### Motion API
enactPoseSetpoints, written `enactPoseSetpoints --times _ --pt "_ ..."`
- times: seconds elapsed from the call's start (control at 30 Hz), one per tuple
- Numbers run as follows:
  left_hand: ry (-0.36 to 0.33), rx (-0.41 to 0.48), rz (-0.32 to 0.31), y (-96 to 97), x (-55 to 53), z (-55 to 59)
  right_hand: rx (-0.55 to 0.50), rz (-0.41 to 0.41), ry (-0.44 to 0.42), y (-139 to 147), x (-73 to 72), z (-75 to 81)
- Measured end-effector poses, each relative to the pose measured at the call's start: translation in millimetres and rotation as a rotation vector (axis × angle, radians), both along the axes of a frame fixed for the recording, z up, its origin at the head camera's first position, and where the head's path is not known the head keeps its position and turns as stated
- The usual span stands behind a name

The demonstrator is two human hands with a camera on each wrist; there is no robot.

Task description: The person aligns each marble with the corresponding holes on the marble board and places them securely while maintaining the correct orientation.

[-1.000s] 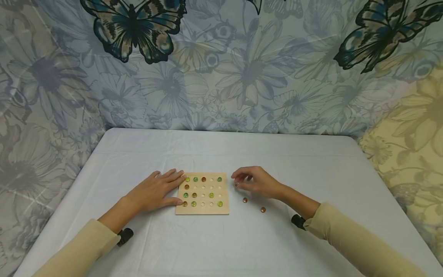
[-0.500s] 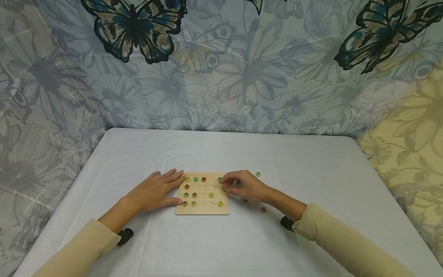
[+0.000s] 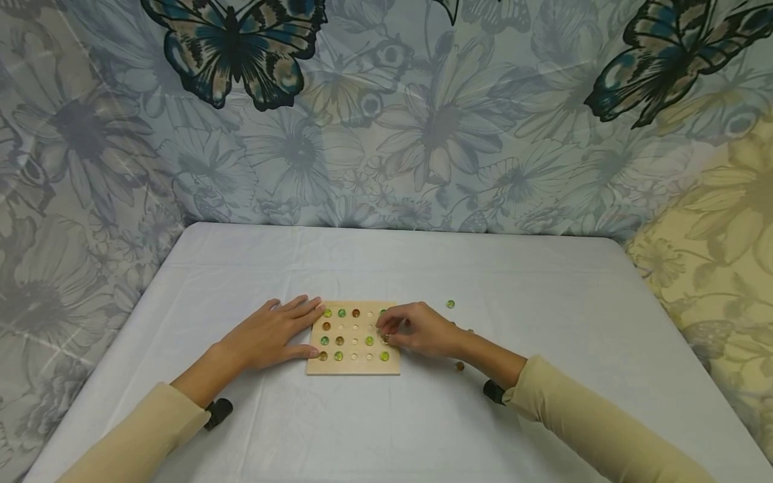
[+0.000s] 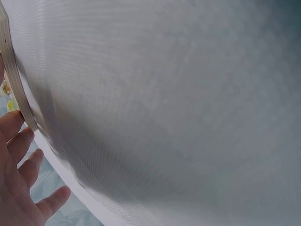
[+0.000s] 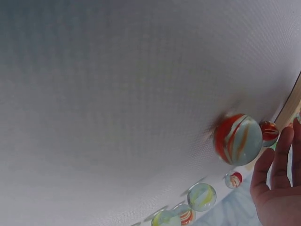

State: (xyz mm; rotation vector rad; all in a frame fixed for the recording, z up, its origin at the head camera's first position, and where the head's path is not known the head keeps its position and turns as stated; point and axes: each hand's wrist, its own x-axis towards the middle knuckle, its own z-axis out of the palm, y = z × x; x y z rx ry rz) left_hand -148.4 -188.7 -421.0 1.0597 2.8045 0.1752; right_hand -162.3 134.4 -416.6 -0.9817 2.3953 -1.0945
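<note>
A pale wooden board with rows of round hollows lies flat on the table, several of them filled with green, yellow and brown glass marbles. My left hand rests at the board's left side, fingers spread and fairly straight, fingertips and thumb on its edge. The left wrist view shows those fingers against the board's side. Over the board's right part, my right hand pinches a marble between thumb and index finger, close above the right column. Its other fingers show in the right wrist view.
Loose marbles lie right of the board: a green one farther back and a brown one nearer. In the right wrist view, a red-and-white swirled marble lies close to the camera. White cloth covers the table; patterned fabric hangs behind.
My right hand has moved left from beside the board to over its right column, carrying the marble. The green loose marble behind it has come into view. The left hand has stayed still.
</note>
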Motion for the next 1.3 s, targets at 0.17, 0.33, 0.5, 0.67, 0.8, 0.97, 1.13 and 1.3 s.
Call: enactPoseSetpoints --times 0.17,0.33,0.5,0.67,0.8,0.97,1.13,1.3 --pt "0.005 0.000 -0.002 -0.1 0.7 0.8 0.009 -0.001 0.004 -1.8 1.2 1.5" --pt "0.009 0.000 -0.004 -0.5 0.6 0.8 0.014 -0.003 0.019 0.9 0.0 3.2" --pt "0.015 0.000 -0.008 -1.4 -0.2 -0.3 0.017 -0.033 0.046 11.2 -5.5 7.9" --pt "0.010 0.001 -0.006 -2.2 -0.9 -2.2 0.026 -0.069 0.064 29.2 -9.4 13.9" --pt "0.008 0.005 -0.006 -2.5 -1.2 -2.9 0.029 -0.097 0.076 46.6 -10.6 16.0" --pt "0.011 0.004 -0.005 -2.4 -1.0 -2.6 0.016 -0.129 0.099 67.2 -10.6 16.2" --pt "-0.002 0.009 0.001 -1.1 -0.5 -1.5 0.034 -0.167 0.109 84.8 -8.9 14.3" --pt "-0.008 0.012 0.003 -0.2 0.0 -0.7 0.054 -0.192 0.107 99.9 -5.8 11.4"
